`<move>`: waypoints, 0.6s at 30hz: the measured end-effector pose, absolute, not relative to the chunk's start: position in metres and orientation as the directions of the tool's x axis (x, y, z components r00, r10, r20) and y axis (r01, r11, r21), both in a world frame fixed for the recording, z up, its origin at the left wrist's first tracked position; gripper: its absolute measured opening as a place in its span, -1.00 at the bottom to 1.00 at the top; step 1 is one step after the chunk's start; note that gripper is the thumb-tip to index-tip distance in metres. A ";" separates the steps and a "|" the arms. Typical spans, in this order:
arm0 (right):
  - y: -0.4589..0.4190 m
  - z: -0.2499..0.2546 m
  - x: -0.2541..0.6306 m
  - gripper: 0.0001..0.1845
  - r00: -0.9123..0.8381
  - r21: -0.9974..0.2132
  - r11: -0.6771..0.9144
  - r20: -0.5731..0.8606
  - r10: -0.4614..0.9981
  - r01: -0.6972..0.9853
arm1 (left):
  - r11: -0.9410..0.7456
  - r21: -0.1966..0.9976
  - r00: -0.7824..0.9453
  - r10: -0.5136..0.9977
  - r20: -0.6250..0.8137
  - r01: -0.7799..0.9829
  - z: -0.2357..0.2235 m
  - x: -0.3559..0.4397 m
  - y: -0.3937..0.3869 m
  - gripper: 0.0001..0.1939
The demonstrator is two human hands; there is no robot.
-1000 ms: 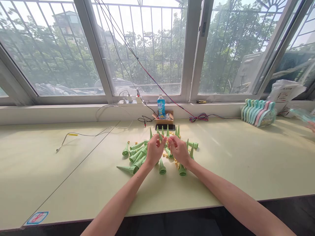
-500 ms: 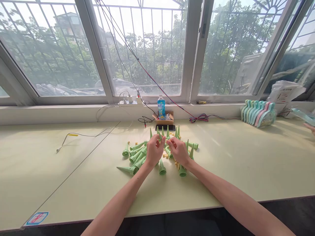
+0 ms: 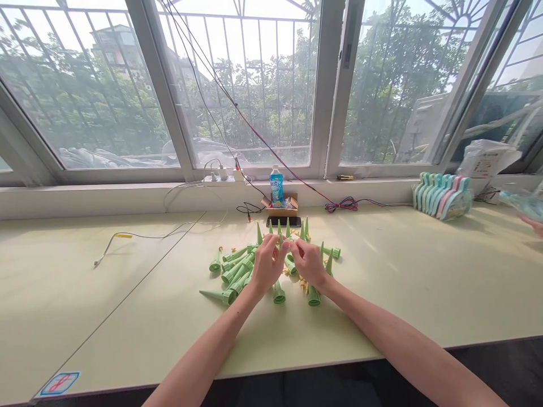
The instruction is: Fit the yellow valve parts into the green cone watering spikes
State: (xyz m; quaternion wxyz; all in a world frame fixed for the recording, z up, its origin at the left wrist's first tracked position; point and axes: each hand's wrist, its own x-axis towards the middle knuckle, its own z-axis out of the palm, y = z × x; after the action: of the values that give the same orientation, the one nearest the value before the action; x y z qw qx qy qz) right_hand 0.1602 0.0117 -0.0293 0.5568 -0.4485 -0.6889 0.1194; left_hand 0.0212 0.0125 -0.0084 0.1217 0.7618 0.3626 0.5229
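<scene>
I see the left hand seemingly pinching a cone, tip up, nearly upright, between both hands and nearer the left; the right hand sits just beside, fingertips almost meeting, but I cannot tell what it grips

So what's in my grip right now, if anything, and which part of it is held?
Your left grip seems to hold a green cone, tip up, but exactly where is hidden. Whether the right grip holds anything can't be told.
</scene>
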 end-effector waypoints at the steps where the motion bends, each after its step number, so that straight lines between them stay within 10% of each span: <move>1: 0.012 -0.029 0.160 -0.55 0.033 -0.664 0.570 0.665 0.746 0.485 | -0.707 0.574 0.191 0.684 0.704 0.414 -0.008 0.021 0.012 -0.66; 10: 0.012 -0.028 0.165 -0.59 0.109 -0.683 0.574 0.681 0.724 0.452 | -0.534 0.786 -0.022 0.823 0.568 0.311 -0.002 0.020 0.013 -0.53; 18: 0.014 -0.032 0.163 -0.63 0.048 -0.696 0.606 0.671 0.740 0.386 | -0.347 0.930 0.149 0.933 0.328 0.121 -0.001 0.023 0.013 -0.58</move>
State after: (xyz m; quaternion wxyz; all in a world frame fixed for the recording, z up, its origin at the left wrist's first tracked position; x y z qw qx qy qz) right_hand 0.1630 0.0140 -0.0317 0.5909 -0.4180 -0.6735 0.1500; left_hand 0.0234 0.0127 -0.0011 0.3992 0.6443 0.4090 0.5082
